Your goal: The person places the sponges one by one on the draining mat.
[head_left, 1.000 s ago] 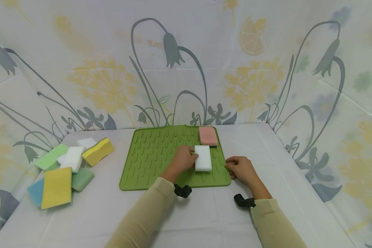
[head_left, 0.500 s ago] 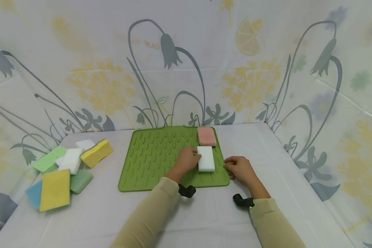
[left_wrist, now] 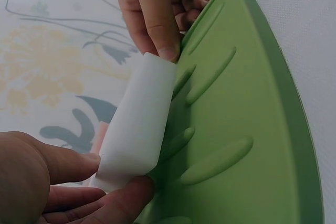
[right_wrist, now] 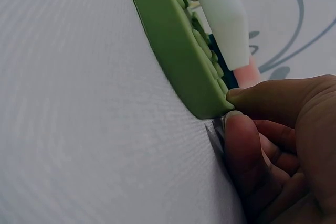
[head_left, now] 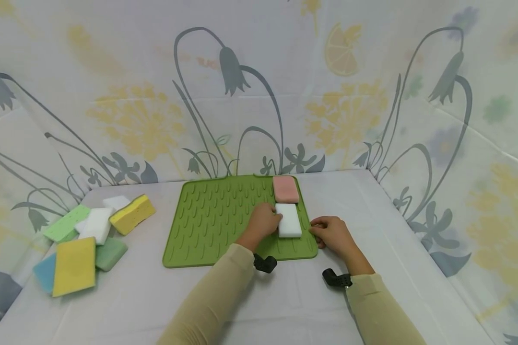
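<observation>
On the right part of a green ridged mat lies a white sponge, a plain smooth block. My left hand pinches its left side, the thumb on top and fingers below in the left wrist view, where the block is a little tilted over the ridges. The right hand pinches the mat's right edge between thumb and finger, plain in the right wrist view. Just behind the white block, a pink sponge rests in the mat's far right corner.
To the left is a loose pile of sponges: a yellow sponge, a porous yellow block, a white block, green sponges and a blue sponge. A patterned cloth hangs behind the table.
My left hand has moved the white sponge rightward over the mat, toward its right edge and nearer the pink sponge. The right hand has kept its place at the edge.
</observation>
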A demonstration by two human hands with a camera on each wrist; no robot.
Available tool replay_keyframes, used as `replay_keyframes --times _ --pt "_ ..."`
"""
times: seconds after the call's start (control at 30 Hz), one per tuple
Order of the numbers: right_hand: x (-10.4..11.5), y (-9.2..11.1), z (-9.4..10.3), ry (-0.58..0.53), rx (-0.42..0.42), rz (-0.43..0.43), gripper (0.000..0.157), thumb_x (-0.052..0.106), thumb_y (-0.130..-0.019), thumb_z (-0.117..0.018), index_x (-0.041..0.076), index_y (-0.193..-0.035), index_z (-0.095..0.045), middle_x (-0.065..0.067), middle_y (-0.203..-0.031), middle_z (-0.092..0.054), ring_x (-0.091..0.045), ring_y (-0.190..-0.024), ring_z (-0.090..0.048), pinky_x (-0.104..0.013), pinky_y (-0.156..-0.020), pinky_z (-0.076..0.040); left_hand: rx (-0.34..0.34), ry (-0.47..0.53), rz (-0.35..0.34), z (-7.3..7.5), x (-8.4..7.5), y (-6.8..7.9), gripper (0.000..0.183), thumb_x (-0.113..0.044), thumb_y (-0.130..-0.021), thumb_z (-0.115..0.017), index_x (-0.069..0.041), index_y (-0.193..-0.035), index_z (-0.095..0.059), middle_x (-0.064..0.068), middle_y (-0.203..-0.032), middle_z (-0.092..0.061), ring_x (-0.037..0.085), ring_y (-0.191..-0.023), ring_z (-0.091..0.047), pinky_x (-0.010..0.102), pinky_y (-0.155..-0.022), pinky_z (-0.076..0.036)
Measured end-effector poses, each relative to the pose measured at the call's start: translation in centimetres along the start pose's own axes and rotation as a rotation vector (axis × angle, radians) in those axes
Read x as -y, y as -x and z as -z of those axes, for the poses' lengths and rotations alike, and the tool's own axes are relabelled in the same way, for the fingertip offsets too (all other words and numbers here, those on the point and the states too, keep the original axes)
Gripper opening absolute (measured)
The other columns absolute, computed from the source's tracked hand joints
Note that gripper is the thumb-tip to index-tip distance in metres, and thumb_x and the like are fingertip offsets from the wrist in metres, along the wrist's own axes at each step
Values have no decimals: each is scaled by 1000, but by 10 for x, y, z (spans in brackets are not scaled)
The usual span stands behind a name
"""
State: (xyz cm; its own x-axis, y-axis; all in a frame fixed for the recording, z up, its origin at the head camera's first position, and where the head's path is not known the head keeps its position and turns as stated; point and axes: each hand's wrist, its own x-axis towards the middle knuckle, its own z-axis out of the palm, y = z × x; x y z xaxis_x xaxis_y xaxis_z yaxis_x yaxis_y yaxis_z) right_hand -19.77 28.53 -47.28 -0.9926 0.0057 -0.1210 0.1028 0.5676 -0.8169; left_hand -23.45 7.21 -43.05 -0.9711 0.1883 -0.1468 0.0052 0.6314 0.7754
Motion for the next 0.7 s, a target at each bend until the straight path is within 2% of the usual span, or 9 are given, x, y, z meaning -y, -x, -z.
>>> replay_keyframes --times 0.13,0.3,0.4,0.47,0.53,0.7 --pt "-2 -1 -1 1 2 1 30 18 -90 -65 -1 -114 -65 -9 -75 -65 -14 -55 -60 -29 -53 -55 -2 -11 8 -2 -1 -1 37 -20 -96 -60 1 -125 -63 15 -106 -70 14 -66 -59 24 -57 -45" --pt "0 -1 -1 1 2 -2 31 18 -90 -65 -1 -114 -65 -8 -74 -65 -14 -54 -60 -30 -53 -54 4 5 22 -5 -2 -3 32 -19 -95 -59 1 -119 -66 14 -91 -71 13 -60 -59 24 -53 -44" --pt "1 0 -1 0 1 -6 31 18 -90 -65 -1 -114 -65 -8 -75 -65 -14 -54 -59 -30 -53 -54 6 11 22 -6 -3 -2 21 -18 -95 -59 0 -97 -71 9 -73 -68 13 -55 -58 24 -50 -43" --pt "2 0 -1 3 2 -6 31 18 -90 -65 -1 -114 -65 -9 -75 -65 -14 -54 -60 -30 -53 -54 8 10 20 -6 -4 -2 22 -17 -95 -59 -3 -81 -68 6 -64 -64 13 -52 -57 24 -48 -42" --pt "1 0 -1 3 -1 -5 31 18 -90 -65 -2 -115 -65 -9 -75 -65 -14 -55 -60 -30 -53 -54 6 11 17 -6 -5 -2 25 -16 -94 -59 -5 -73 -64 4 -59 -61 13 -51 -56 24 -47 -42" --pt "1 0 0 -1 -9 -10 30 17 -91 -65 -2 -114 -65 -9 -76 -66 -14 -56 -60 -30 -53 -54 -4 17 11 -9 -7 -2 20 -15 -94 -60 -3 -80 -68 6 -62 -64 14 -51 -62 24 -48 -46"
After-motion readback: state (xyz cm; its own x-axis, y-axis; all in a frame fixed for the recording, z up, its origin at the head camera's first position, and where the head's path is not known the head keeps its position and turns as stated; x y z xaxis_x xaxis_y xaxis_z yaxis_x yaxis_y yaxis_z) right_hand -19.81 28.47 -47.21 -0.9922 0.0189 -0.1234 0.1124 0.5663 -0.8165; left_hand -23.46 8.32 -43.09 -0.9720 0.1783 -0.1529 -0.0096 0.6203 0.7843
